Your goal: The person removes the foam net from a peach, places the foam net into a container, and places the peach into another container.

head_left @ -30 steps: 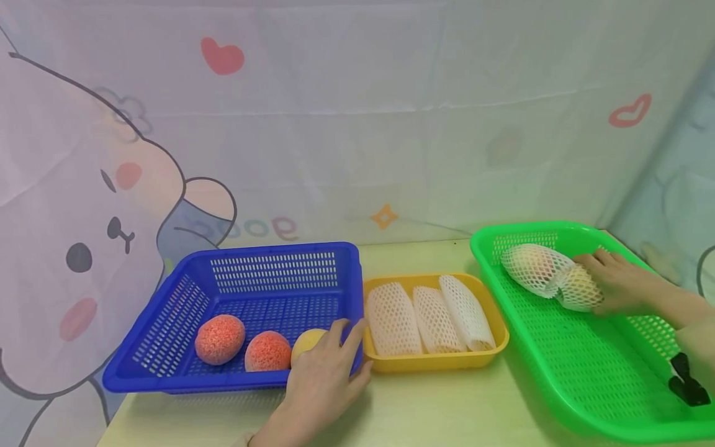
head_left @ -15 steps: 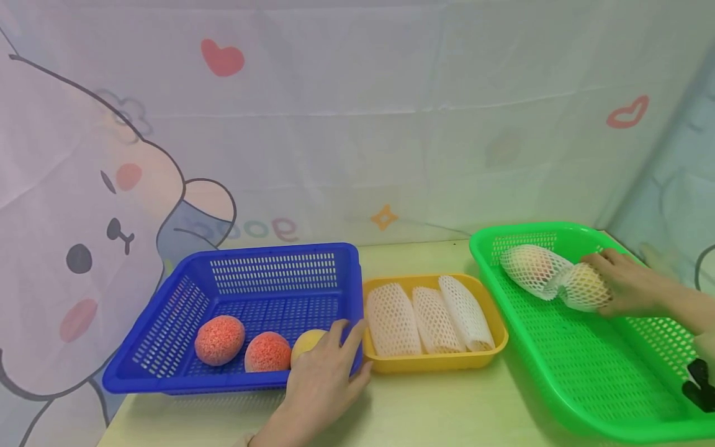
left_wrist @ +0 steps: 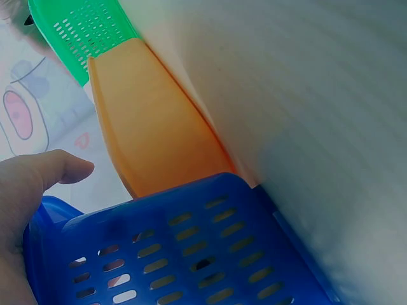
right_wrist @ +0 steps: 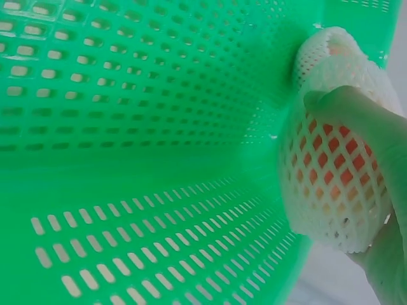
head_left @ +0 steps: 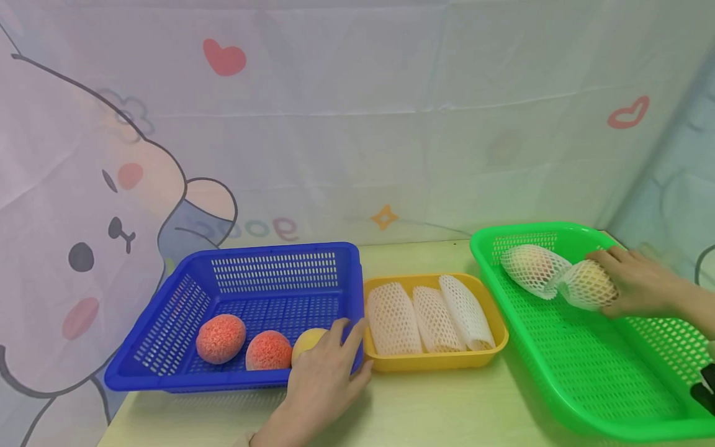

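Observation:
My right hand grips a peach in a white foam net inside the green basket. In the right wrist view, the thumb lies across this netted peach. Just left of it lies another netted peach. On the front right corner of the blue basket rests my left hand, fingers loosely draped over the rim. It partly covers a yellow fruit. Two red peaches sit to its left in the same basket. In the left wrist view, the thumb stands clear of the blue basket.
Between the baskets stands a yellow tray with three white foam nets. All stand on a pale wooden table. Behind hangs a printed cloth. A black thing is at my right wrist.
My right hand has shifted slightly right along with the netted peach, away from the other netted one, which has barely moved. The left hand stays where it was.

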Demonstrator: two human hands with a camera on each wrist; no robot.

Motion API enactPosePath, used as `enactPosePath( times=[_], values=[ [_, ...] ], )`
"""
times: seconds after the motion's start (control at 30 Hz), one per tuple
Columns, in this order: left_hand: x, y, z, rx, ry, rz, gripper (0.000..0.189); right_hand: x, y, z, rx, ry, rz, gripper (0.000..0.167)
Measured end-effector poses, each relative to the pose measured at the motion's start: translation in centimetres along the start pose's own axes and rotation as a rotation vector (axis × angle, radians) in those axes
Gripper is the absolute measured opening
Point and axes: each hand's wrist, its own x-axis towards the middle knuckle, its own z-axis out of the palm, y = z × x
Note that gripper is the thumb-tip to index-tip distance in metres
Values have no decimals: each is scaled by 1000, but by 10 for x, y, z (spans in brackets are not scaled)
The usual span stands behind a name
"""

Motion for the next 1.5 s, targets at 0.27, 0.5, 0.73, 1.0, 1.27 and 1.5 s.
enactPosePath(
  times=[0.27, 0.5, 0.73, 1.0, 1.27, 1.5],
  values=[
    [0, 0, 0, 1, 5, 5, 58, -2, -4, -4, 53, -3, 7, 88],
    [0, 0, 0, -3, -19, -5, 58, -2, -9, -11, 121, -42, 39, 88],
    [1, 0, 0, -9, -26, -8, 58, -1, -13, -19, 112, -7, 45, 87],
    [1, 1, 1, -5, -32, -12, 58, -1, -19, -23, 71, 3, 37, 85],
    [1, 1, 0, -10, -55, -20, 58, -4, -27, -30, 80, -51, 44, 82],
    [2, 1, -1, -13, -59, -25, 57, -5, -40, -35, 77, -15, 29, 73]
  ],
)
